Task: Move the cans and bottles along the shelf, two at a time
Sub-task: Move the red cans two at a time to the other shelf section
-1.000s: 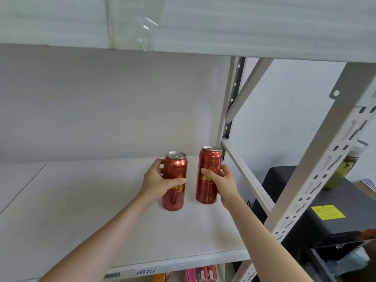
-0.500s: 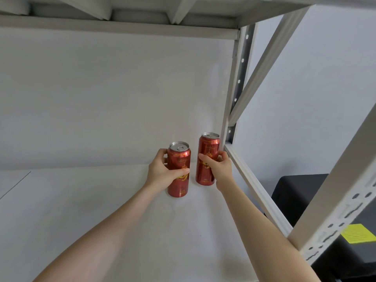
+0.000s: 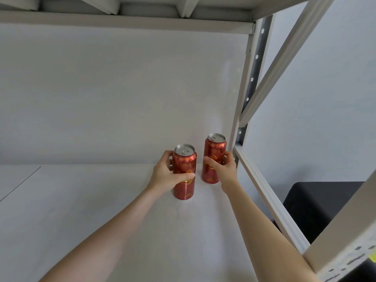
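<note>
Both now deeper on shelf (image 3: 101, 200): we are gripping left beer can (image 3: 186, 165) in left hand (image 3: 166, 176), right beer can (image 3: 214, 149) in right hand (image 3: 223, 169).

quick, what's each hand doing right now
Left hand: grips the nearer red can.
Right hand: grips the farther red can.

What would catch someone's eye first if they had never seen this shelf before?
Two bright spots of colour stand out against all the pale grey. A red can gripped by the left hand and a second red can gripped by the right hand are upright and apart near the shelf's right end. The second sits farther back, beside the metal upright.
</note>
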A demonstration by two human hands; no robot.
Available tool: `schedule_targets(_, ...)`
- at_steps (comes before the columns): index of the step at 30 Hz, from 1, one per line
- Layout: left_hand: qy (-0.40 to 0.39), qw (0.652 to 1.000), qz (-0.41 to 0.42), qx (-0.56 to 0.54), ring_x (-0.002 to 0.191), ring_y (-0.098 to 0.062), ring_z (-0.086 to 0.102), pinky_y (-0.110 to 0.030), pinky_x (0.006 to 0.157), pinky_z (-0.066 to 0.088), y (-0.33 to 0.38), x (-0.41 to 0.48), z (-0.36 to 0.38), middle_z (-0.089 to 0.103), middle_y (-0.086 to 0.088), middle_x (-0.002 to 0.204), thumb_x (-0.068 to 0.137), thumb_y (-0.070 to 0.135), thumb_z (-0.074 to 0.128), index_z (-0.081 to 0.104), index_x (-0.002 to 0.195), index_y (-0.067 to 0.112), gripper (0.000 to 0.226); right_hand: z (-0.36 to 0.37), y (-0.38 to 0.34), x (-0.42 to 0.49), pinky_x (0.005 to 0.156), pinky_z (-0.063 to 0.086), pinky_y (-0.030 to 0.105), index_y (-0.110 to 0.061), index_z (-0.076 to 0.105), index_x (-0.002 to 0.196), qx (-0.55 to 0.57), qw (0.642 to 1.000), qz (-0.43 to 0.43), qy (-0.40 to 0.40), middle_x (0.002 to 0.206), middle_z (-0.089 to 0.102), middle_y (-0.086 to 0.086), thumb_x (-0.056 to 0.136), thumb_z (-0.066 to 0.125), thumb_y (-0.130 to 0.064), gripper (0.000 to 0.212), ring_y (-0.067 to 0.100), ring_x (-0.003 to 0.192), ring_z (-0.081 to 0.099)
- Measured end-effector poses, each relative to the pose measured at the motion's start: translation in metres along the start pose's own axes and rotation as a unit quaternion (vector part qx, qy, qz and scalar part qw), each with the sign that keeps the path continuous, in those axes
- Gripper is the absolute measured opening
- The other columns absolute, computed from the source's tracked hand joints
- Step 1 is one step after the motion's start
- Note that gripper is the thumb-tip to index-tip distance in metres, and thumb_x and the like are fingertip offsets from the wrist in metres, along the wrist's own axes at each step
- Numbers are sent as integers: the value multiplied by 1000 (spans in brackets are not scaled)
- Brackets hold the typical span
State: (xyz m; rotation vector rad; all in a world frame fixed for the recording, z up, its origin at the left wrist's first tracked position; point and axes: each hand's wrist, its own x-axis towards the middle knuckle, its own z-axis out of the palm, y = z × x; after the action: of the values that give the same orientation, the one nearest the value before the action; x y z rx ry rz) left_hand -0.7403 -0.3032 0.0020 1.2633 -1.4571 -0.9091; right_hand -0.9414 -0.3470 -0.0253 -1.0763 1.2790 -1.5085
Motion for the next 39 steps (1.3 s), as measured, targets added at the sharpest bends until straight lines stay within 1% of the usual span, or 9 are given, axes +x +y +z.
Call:
schedule_targets(3,-2,1000,-1,-7,96,-16,69,-38,86,57,-1,0,0,71,2,104,45,36,92,56,101,34,67,-3,1,-1,74,48,24,-32,49,119,9,1000,4,-13,112,63,-8,72,86,-27,60,13,103,62)
schedule_targets(8,-41,998,-25,-41,96,-16,70,-35,87,57,-7,1,-8,72,-1,106,41,39,92,60,105,33,72,-15,10,-19,89,43,34,-25,40,143,62,996,66,18,127,53,-5,76,83,-31,79,17,113,53)
schedule_targets(12,-81,987,-96,-99,99,-19,71,-40,89,58,-19,-5,-16,71,-6,110,49,39,91,64,110,26,68,-23,20,-49,92,48,36,-26,48,133,43,995,75,58,125,55,-5,79,80,-32,63,16,111,55)
schedule_targets(14,-93,982,-115,-114,100,-19,71,-35,84,58,-23,-8,-17,72,-6,111,56,38,91,64,112,23,64,-27,22,-64,94,51,38,-29,52,122,3,996,67,61,116,60,-8,79,80,-33,51,14,106,60)
schedule_targets(17,-94,980,-117,-131,94,-13,72,-27,74,58,-21,-10,-15,71,-2,111,61,40,86,64,113,23,59,-28,20,-84,90,54,34,-29,58,116,-55,998,33,-6,112,65,-9,77,82,-34,45,10,104,64)
schedule_targets(21,-99,978,-124,-137,93,-11,72,-24,71,57,-15,-13,-10,72,3,109,67,40,81,63,113,24,52,-18,12,-97,82,50,20,-24,57,129,-104,990,0,-98,118,65,-7,71,87,-29,65,9,107,63)
schedule_targets(25,-119,975,-122,-142,96,-13,72,-26,71,58,-13,-21,0,73,-1,109,64,43,83,65,113,23,56,-7,8,-104,90,53,29,-19,50,138,-115,985,-13,-130,125,62,-2,73,87,-21,75,14,114,60)
schedule_targets(30,-152,972,-119,-133,102,-17,70,-39,87,57,-7,-30,19,73,-4,110,65,43,87,64,114,21,59,-15,7,-114,77,50,16,-32,52,125,-102,989,-29,-101,114,62,-14,75,84,-17,61,6,106,60)
schedule_targets(39,-184,966,-117,-136,101,-19,70,-35,79,58,3,-37,51,70,-6,112,56,49,83,60,113,16,70,-46,11,-127,77,47,16,-28,55,129,-84,995,-23,-46,118,63,-11,77,83,-20,60,4,108,59)
